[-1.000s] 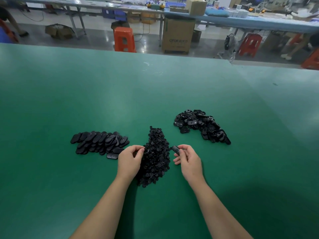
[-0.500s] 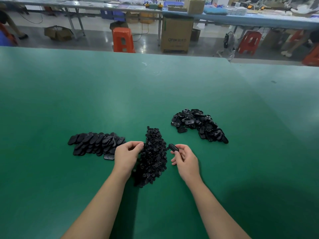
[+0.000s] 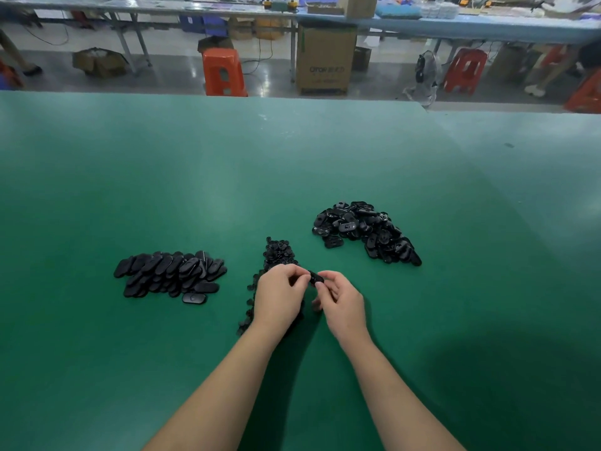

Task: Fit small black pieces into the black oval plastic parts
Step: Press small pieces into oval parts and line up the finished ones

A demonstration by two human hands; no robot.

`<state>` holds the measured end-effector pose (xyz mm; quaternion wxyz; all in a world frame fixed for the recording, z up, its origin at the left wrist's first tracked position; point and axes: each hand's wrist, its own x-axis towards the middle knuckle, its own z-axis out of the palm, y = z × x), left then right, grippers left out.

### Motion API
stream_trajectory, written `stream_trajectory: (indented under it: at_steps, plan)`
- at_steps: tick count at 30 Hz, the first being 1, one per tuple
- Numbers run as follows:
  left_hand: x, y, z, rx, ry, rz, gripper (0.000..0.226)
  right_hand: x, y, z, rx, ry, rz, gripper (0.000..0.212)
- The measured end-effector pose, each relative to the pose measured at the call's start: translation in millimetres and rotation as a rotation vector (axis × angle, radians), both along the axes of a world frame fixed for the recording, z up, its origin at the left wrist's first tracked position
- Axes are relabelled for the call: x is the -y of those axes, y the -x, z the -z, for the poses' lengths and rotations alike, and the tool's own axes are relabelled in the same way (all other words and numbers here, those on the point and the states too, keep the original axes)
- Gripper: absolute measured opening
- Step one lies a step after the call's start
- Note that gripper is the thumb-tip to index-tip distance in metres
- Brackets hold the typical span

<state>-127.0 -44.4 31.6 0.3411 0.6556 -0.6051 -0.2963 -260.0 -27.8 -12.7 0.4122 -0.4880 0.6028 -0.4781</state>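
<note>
Our right hand (image 3: 341,304) pinches an oval part (image 3: 314,278); our left hand (image 3: 279,296) meets it, fingers curled, its hold hidden, over the small-piece pile (image 3: 278,252).

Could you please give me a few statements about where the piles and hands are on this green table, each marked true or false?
1. The neatly overlapped oval parts lie left of the small-piece pile. True.
2. The right hand holds a black oval part. True.
3. The jumbled oval heap lies nearer the person than the hands. False: it lies farther away, to the right.
4. The left hand rests flat and open on the green table. False: its fingers are curled, meeting the right hand at the held part.
5. An orange stool stands on the floor beyond the table. True.
</note>
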Motion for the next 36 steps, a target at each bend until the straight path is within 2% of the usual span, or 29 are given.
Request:
stream_trajectory:
  at_steps: [4, 13, 20, 30, 36]
  plan:
    - [-2, 13, 2, 0.092, 0.022, -0.016, 0.011, 2, 1, 3, 0.013, -0.015, 0.009, 0.02]
    - [-2, 20, 6, 0.074, 0.009, -0.063, 0.01, 3, 4, 3, 0.003, -0.004, 0.023, 0.024]
    - [-3, 20, 9, 0.07, 0.02, -0.096, 0.009, 3, 4, 5, -0.028, -0.011, 0.009, 0.019]
    - [2, 18, 5, 0.094, -0.038, -0.059, 0.01, 4, 4, 4, -0.035, -0.014, 0.002, 0.021]
    - [1, 21, 4, -0.011, -0.079, -0.089, 0.01, 3, 4, 2, -0.034, -0.003, 0.018, 0.024]
